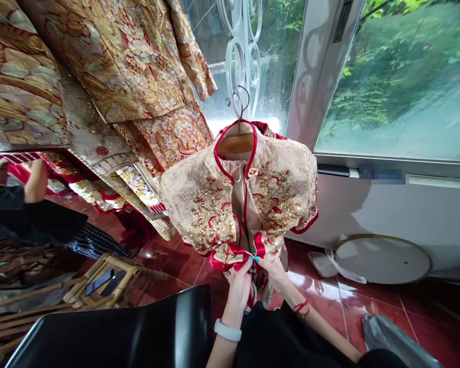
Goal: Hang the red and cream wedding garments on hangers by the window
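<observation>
A cream lace jacket with gold and red embroidery and red trim hangs on a wooden hanger from a white window grille. My left hand, a white band on its wrist, pinches the red hem at the jacket's front opening. My right hand, a red string on its wrist, pinches the same hem right beside it. Both hands meet at the lower front edge.
More gold and red embroidered garments hang at upper left. A black chair back stands just in front of me. A bamboo stool holds a phone. A round white board leans against the wall. Another person's arm is at left.
</observation>
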Tool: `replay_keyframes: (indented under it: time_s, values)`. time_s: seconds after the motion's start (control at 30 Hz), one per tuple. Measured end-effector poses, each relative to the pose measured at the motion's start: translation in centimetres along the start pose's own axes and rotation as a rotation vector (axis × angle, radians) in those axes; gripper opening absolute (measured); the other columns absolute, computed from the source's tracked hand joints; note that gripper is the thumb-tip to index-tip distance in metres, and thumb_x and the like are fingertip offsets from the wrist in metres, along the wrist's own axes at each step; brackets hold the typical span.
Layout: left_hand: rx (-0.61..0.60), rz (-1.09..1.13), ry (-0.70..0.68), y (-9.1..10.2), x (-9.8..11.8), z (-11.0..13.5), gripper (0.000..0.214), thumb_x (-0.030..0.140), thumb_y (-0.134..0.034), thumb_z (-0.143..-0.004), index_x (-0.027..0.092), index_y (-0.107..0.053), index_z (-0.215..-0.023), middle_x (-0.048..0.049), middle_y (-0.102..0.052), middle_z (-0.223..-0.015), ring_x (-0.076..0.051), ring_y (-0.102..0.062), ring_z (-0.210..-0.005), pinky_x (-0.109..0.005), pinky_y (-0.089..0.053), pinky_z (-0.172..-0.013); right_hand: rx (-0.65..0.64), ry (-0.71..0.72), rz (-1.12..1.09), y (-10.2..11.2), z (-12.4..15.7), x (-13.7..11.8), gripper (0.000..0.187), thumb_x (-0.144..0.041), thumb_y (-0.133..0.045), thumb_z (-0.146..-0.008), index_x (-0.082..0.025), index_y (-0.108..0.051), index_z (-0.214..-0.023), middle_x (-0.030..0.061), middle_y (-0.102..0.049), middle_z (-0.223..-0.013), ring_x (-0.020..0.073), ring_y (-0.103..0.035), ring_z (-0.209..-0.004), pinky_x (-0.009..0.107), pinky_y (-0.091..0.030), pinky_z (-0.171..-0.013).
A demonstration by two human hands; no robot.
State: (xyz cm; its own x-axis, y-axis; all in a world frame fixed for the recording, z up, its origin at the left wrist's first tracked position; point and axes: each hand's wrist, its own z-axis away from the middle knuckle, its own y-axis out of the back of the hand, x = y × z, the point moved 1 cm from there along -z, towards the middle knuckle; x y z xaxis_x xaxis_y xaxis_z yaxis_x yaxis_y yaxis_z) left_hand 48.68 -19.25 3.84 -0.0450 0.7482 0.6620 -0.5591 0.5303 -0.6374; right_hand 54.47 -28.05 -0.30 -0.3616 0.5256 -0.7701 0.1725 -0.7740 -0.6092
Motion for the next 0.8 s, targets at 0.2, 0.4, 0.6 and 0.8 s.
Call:
replay_keyframes:
  time_s: [0.2, 0.4, 0.6, 0.8]
  values:
    - [0.033, 0.001, -0.012, 0.1, -0.2, -0.1, 0.027, 0.021, -0.088, -0.050, 0.019, -0.069, -0.069, -0.0003, -0.073, -0.075, -0.018, -0.067, -0.079, -0.034, -0.047, -0.091, -0.001, -0.009, -0.017, 0.0, 0.1, 0.0, 0.051, -0.030, -0.091, -0.055, -0.023, -0.070, -0.100, 0.0034, -0.075, -0.099, 0.0215, -0.067, -0.092, 0.036, -0.050, -0.092]
    - [0.037, -0.042, -0.048, 0.4, -0.2, 0.0, 0.027, 0.020, -0.086, -0.053, 0.020, -0.069, -0.074, 0.0010, -0.073, -0.078, -0.018, -0.068, -0.082, -0.033, -0.048, -0.091, 0.057, 0.007, -0.020, -0.4, 0.4, 0.1, 0.053, -0.030, -0.091, -0.054, -0.022, -0.069, -0.102, 0.0041, -0.074, -0.101, 0.0219, -0.067, -0.093, 0.037, -0.049, -0.094]
    - [0.115, -0.186, -0.151, 1.6, -0.7, -0.3, 0.031, 0.024, -0.087, -0.054, 0.016, -0.069, -0.079, -0.0015, -0.074, -0.079, -0.020, -0.068, -0.080, -0.035, -0.049, -0.087, 0.103, 0.005, -0.105, -1.0, 0.7, 1.4, 0.035, -0.032, -0.089, -0.057, -0.020, -0.070, -0.084, 0.0007, -0.073, -0.083, 0.0161, -0.064, -0.075, 0.030, -0.052, -0.078]
    - [0.167, -0.142, -0.163, 2.5, -2.4, -0.7, 0.029, 0.021, -0.087, -0.051, 0.015, -0.070, -0.073, -0.0034, -0.075, -0.076, -0.020, -0.069, -0.073, -0.035, -0.052, -0.081, 0.123, -0.039, -0.125, -0.7, 0.6, 3.2, 0.032, -0.036, -0.088, -0.056, -0.018, -0.070, -0.076, 0.0007, -0.071, -0.073, 0.0159, -0.062, -0.069, 0.029, -0.051, -0.072]
